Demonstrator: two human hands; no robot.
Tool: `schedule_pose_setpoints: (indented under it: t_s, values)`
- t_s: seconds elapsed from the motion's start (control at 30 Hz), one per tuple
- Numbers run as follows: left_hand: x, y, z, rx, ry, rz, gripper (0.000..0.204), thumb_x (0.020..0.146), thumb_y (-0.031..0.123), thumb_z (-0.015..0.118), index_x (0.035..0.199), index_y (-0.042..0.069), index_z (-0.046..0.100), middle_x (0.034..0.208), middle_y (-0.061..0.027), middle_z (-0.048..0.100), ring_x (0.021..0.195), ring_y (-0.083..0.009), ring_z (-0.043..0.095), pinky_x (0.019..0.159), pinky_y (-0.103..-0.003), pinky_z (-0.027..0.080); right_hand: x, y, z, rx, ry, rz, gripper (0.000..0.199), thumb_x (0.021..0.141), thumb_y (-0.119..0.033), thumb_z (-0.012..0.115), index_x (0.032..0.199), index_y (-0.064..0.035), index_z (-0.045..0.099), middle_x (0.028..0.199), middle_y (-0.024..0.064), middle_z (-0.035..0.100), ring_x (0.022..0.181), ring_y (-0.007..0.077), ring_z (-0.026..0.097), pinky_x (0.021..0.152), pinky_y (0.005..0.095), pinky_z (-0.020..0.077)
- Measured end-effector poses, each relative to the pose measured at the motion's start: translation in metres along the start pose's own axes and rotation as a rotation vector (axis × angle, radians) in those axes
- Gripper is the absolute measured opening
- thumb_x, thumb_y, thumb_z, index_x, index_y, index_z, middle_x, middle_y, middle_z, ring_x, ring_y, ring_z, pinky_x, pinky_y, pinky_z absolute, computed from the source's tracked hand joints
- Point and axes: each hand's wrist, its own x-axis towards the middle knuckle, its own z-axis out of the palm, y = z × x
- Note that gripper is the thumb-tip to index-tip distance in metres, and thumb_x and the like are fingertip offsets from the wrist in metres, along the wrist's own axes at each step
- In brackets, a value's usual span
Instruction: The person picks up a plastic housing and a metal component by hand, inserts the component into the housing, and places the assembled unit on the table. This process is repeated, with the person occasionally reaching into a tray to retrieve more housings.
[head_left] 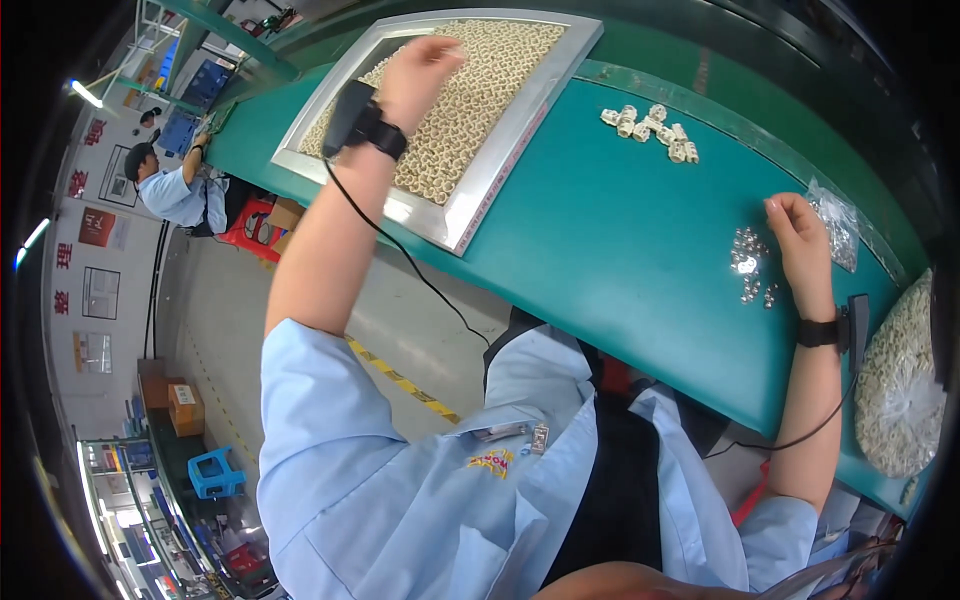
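Observation:
My left hand [418, 80] is above a metal-framed tray [522, 145] filled with many small cream ring-like parts [475, 125]. Its fingers are drawn together; whatever is between the tips is too small to make out. To the right, my right hand [803, 240] hovers just beside a scatter of small shiny metal pieces [746, 255] on the green table [620, 230]. The thumb and fingers there are curled closed, and their contents cannot be seen. Between the hands, toward the far edge, lies a loose group of cream cylindrical parts [641, 131].
Past my right hand lies a clear plastic bag of metal pieces [838, 230]. A large clear bag of cream parts [900, 390] sits at the table's right end. Black cables trail from both wrist straps. A co-worker [180, 190] works farther left, near a red crate [250, 232].

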Motion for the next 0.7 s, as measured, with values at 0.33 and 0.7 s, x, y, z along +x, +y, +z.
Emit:
schedule_pose_setpoints:
  t_s: [0.33,0.7]
  values:
    - [0.090,-0.172,-0.122,0.475,0.259,-0.128,0.037,0.079,0.032,0.072,0.109,0.009,0.068,0.097,-0.0076,0.070,0.083,-0.0186,0.066,0.073,-0.032,0.052,0.008,0.010,-0.003,0.086,0.150,0.096,0.017,0.095,-0.024,0.057,0.097,-0.0076,0.062,0.077,-0.0065,0.051,0.070,0.0017,0.044,0.061,0.0167,0.0316]
    - [0.127,-0.212,-0.099,0.758,0.133,-0.207,0.034,0.081,0.034,0.070,0.107,0.013,0.069,0.093,-0.0089,0.070,0.083,-0.0224,0.067,0.074,-0.039,0.053,0.007,0.015,-0.010,0.121,0.213,0.114,0.017,0.095,-0.023,0.057,0.097,-0.0072,0.062,0.076,-0.0065,0.050,0.068,0.0010,0.041,0.058,0.0154,0.0301]
